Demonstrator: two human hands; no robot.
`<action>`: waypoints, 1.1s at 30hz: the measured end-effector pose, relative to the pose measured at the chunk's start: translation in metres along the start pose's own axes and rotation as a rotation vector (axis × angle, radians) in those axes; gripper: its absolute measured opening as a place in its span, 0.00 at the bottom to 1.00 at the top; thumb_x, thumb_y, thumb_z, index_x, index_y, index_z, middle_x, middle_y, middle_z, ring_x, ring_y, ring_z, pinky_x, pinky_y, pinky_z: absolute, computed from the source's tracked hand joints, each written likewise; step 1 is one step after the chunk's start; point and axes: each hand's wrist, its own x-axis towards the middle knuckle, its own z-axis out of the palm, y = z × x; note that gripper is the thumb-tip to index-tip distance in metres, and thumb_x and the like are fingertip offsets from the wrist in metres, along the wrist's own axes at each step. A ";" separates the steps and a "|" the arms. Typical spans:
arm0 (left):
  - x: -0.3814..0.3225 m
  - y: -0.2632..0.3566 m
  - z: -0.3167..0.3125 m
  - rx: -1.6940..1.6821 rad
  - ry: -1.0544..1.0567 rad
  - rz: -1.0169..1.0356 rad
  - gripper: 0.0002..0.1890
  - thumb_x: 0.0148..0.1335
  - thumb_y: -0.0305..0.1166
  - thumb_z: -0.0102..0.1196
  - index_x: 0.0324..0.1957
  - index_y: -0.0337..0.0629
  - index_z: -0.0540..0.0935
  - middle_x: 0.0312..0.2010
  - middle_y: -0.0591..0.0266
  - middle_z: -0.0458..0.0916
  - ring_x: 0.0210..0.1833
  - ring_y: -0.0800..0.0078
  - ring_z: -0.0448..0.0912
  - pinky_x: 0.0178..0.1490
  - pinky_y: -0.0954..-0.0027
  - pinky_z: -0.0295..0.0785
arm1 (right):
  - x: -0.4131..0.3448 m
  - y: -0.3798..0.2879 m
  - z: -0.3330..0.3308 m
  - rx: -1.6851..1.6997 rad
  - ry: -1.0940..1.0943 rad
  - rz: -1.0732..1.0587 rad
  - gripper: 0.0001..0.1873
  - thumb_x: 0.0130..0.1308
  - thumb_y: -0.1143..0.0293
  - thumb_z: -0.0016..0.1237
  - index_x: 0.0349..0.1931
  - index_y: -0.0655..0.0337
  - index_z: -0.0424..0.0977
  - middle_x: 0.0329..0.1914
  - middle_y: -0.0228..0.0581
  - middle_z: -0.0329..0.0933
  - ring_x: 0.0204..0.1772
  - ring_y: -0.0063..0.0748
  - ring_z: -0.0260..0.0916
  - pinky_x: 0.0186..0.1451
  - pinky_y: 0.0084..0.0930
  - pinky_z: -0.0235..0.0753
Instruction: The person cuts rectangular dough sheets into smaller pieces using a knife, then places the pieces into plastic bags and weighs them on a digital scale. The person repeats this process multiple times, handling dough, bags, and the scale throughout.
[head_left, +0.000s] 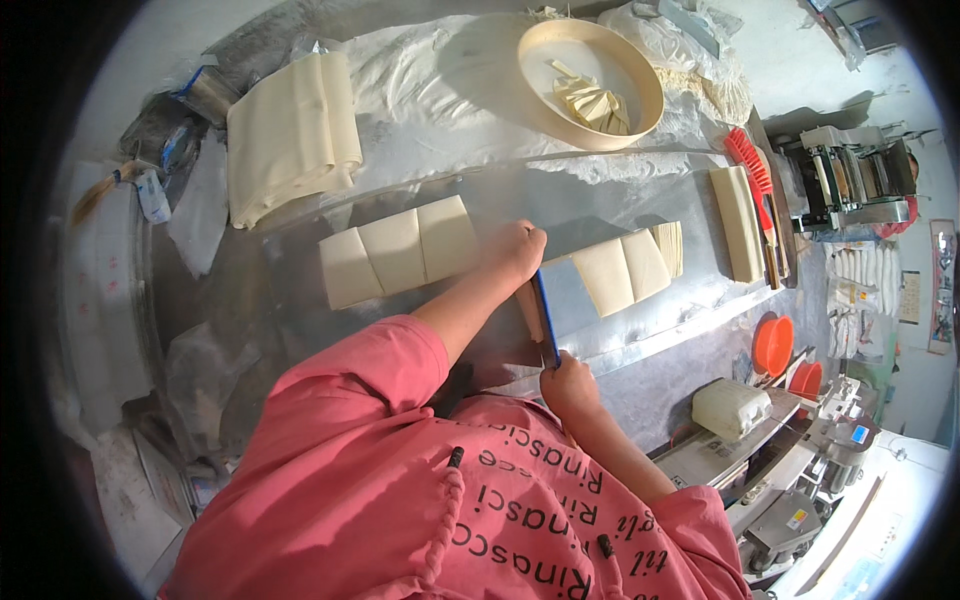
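Note:
My left hand (519, 251) is a closed fist at the far end of a long blue-edged blade (547, 319). Around its near end, close to my body, my right hand (571, 384) is clenched. The blade stands over the metal tabletop (510, 176), between two groups of pale dough. Left of my left hand lies a row of flat dough blocks (397, 251) with seams between them. To the right are two more dough blocks (621, 271), with a bundle of thin cut strips (670, 249) at their end. My left fist hides what lies beneath it.
A folded dough sheet (292, 142) lies back left, beside spread flour (420, 71). A round sieve (651, 112) holds dough strips. At right lie a long dough block (731, 225) and a red brush (750, 169). Beyond stand a roller machine (847, 172) and a plastic canister (731, 409).

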 end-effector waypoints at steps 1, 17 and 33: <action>-0.004 -0.001 0.001 -0.035 0.051 0.056 0.22 0.54 0.42 0.41 0.36 0.30 0.75 0.32 0.39 0.76 0.39 0.49 0.74 0.43 0.57 0.67 | 0.001 0.002 0.002 -0.008 0.004 -0.007 0.14 0.53 0.68 0.37 0.34 0.66 0.72 0.32 0.64 0.73 0.40 0.63 0.71 0.46 0.49 0.70; -0.091 -0.031 -0.012 -1.341 -0.134 -0.317 0.08 0.48 0.27 0.52 0.34 0.41 0.75 0.33 0.57 0.77 0.34 0.68 0.74 0.32 0.65 0.71 | -0.032 0.025 -0.078 0.593 -0.129 -0.137 0.13 0.55 0.64 0.49 0.30 0.67 0.73 0.12 0.35 0.66 0.13 0.25 0.64 0.16 0.25 0.66; 0.070 0.153 0.171 0.670 -0.589 0.992 0.16 0.46 0.24 0.52 0.41 0.41 0.70 0.41 0.56 0.71 0.47 0.57 0.71 0.50 0.61 0.67 | 0.158 0.224 -0.169 -0.133 0.657 -0.300 0.26 0.52 0.70 0.45 0.55 0.53 0.62 0.28 0.52 0.73 0.28 0.53 0.73 0.32 0.47 0.72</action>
